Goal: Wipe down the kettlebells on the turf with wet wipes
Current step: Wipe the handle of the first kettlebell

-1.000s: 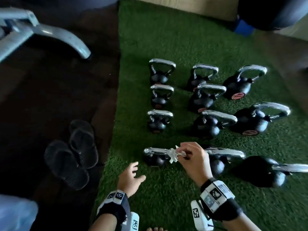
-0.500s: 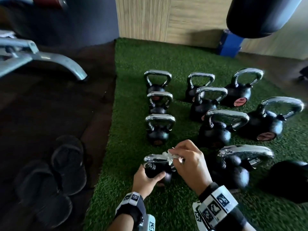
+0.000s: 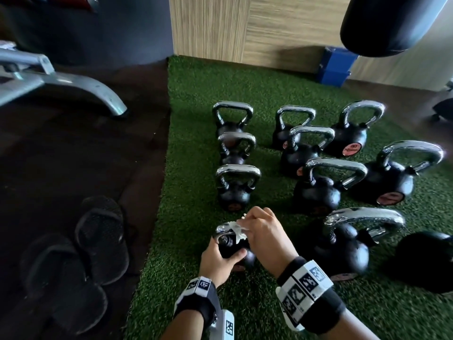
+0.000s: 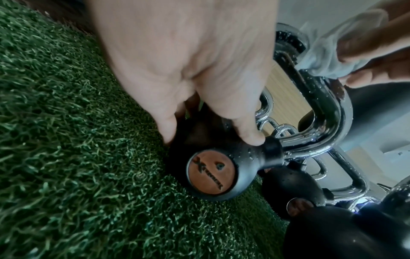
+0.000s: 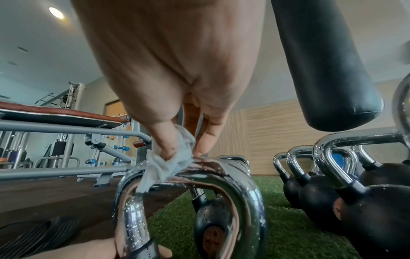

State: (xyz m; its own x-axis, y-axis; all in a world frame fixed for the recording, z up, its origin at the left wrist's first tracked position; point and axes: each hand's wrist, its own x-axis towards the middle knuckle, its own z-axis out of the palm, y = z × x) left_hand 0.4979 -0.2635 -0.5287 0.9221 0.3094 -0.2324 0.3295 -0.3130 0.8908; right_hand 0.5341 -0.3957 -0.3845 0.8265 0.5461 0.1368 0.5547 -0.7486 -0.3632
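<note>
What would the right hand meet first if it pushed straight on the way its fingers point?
Probably the wet wipe it pinches, then the kettlebell's chrome handle directly beneath; depth is unclear.

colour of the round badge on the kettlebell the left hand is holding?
Orange-brown with dark lettering, on the black kettlebell the left hand grips. Clearest in the left wrist view.

Eleven kettlebells (image 3: 235,192) stand on one turf (image 3: 196,143), with one wipe (image 3: 239,230), two hands (image 3: 266,238), two sandals (image 3: 103,239), one punching bag (image 3: 392,23) and one blue box (image 3: 335,66).
</note>
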